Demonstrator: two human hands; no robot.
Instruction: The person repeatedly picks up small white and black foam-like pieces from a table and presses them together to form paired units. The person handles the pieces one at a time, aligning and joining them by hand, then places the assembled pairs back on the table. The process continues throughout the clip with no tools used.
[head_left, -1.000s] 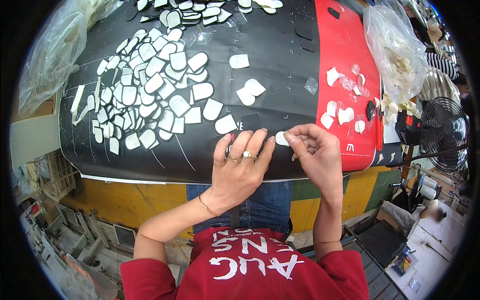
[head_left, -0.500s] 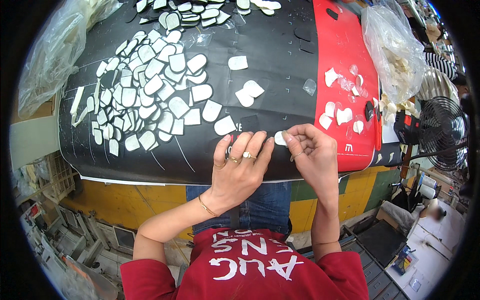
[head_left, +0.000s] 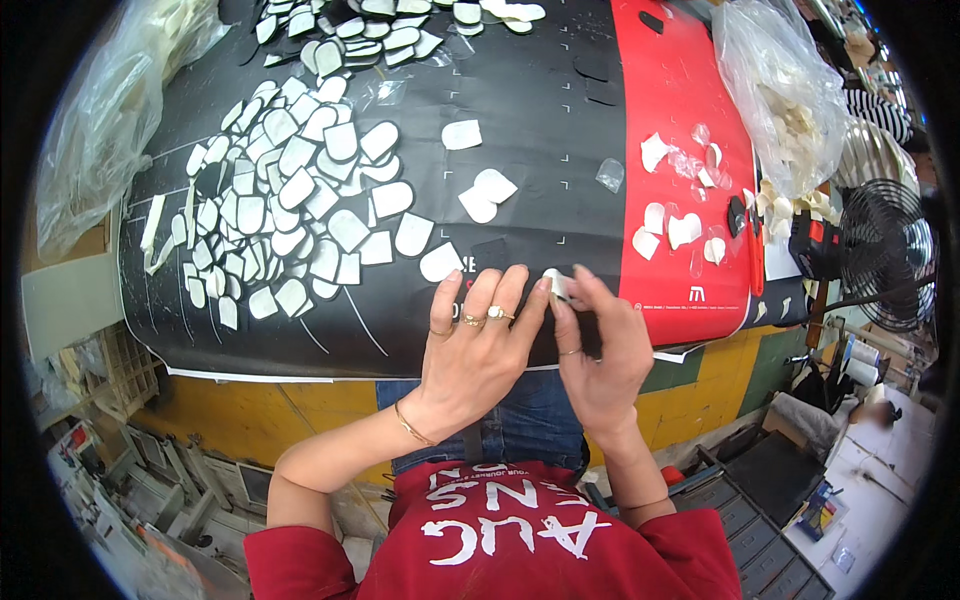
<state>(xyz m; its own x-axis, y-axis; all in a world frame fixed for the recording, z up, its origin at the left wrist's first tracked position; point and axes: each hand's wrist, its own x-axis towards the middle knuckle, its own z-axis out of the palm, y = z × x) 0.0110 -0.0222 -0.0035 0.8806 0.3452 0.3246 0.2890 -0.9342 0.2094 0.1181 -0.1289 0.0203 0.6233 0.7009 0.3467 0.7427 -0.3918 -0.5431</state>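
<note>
Near the table's front edge, my right hand [head_left: 607, 350] pinches a small white rounded piece [head_left: 556, 285] between thumb and index finger. Beside it my left hand [head_left: 482, 335] rests with fingers apart on the black mat [head_left: 520, 215], its index fingertip at the piece's left side. I cannot tell whether that finger presses on it. Just beyond my left fingers lies a white piece with a dark edge [head_left: 441, 262]. A large heap of similar dark-edged white pieces [head_left: 297, 187] spreads to the left. Two overlapping white pieces [head_left: 480, 205] lie farther ahead.
White and clear scraps [head_left: 685, 231] lie on the red area [head_left: 675, 110] at right, with a red-handled tool [head_left: 756, 260] at its edge. Plastic bags [head_left: 780, 100] stand beyond. A black fan [head_left: 888, 255] is at far right. More pieces [head_left: 400, 38] are piled at the back.
My right hand has moved left and turned, bringing the white piece against my left index finger. The piece now looks tilted up. My left hand has hardly moved.
</note>
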